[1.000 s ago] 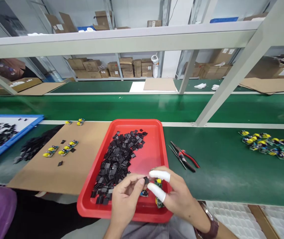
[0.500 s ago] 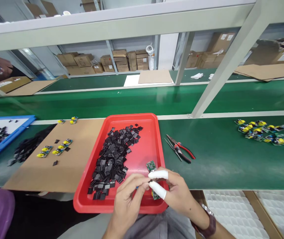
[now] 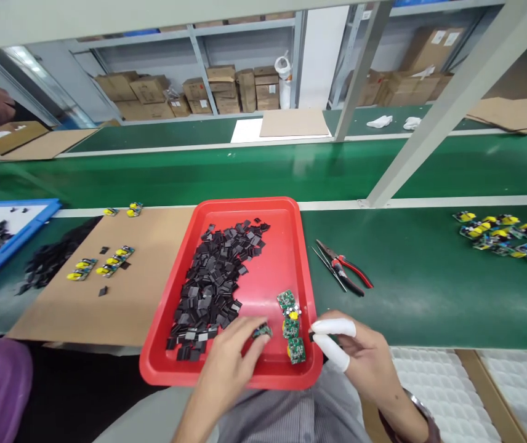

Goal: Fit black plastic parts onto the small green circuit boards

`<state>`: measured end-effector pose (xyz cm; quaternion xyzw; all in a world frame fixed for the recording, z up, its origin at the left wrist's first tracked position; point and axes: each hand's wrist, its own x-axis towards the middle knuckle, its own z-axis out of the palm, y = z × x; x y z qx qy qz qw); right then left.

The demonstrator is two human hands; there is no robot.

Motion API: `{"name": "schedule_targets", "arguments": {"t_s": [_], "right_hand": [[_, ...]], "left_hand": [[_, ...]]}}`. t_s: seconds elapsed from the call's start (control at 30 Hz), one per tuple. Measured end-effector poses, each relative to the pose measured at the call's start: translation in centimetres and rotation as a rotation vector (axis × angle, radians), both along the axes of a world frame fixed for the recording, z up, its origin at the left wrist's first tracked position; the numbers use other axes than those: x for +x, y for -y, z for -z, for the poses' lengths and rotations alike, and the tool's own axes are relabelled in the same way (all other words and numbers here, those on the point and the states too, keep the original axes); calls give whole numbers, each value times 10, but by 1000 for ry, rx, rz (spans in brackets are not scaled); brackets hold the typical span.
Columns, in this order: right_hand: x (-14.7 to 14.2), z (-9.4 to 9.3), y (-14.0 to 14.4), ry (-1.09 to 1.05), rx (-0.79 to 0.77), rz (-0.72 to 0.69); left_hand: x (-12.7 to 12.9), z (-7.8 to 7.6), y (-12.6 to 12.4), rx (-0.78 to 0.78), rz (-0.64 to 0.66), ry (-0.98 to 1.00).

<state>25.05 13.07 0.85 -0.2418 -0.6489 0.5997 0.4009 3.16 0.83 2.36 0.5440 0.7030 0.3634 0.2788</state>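
My left hand [image 3: 227, 363] is over the front of the red tray [image 3: 268, 373], its thumb and fingers closed on a small green circuit board [image 3: 262, 332]. My right hand [image 3: 367, 351] is at the tray's right rim, with white finger covers on thumb and forefinger. Their tips pinch a small black piece [image 3: 311, 336], mostly hidden. Between the hands, several circuit boards [image 3: 296, 351] with yellow parts lie in a row along the tray's right side. Flat black pieces [image 3: 212, 277] are heaped on the tray's left side.
Pliers [image 3: 346, 267] and tweezers [image 3: 328, 269] lie right of the tray. More circuit boards [image 3: 498, 234] are grouped far right. A cardboard sheet [image 3: 148, 295] on the left carries boards and black pieces. Beyond it are a black pile [image 3: 55, 264] and a blue-rimmed tray [image 3: 23, 237]. A slanted post [image 3: 434, 117] rises behind.
My hands were together at the fingertips and have parted, the right moving to the right. The circuit board in my left hand now shows. The camera view has shifted downward.
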Motion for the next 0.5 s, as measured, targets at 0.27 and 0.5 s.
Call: {"name": "schedule_targets", "arguments": {"t_s": [0.27, 0.5], "right_hand": [[-34, -8, 18, -12, 44, 4], [-41, -12, 16, 0, 92, 53]], "left_hand": [[19, -5, -3, 64, -140, 804], [21, -5, -2, 56, -150, 913]]}}
